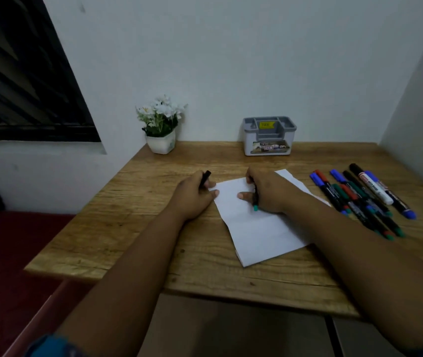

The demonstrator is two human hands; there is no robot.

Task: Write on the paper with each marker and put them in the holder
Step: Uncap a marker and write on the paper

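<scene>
A white sheet of paper (254, 225) lies on the wooden table (138, 228). My right hand (267, 191) rests on the paper's upper part and grips a dark marker with a green end (255, 202); its writing tip is hidden under my fingers. My left hand (192, 197) sits at the paper's left edge, thumb on the sheet, and holds a black marker cap (205, 177). Several capped markers (359, 197) in blue, red, green and black lie in a loose row to the right. A grey and white holder (269, 136) stands at the back, with nothing in it.
A small white pot of white flowers (160, 127) stands at the table's back left. Walls close the table in behind and on the right. A dark window is at the upper left, and a red floor lies below the table's left edge.
</scene>
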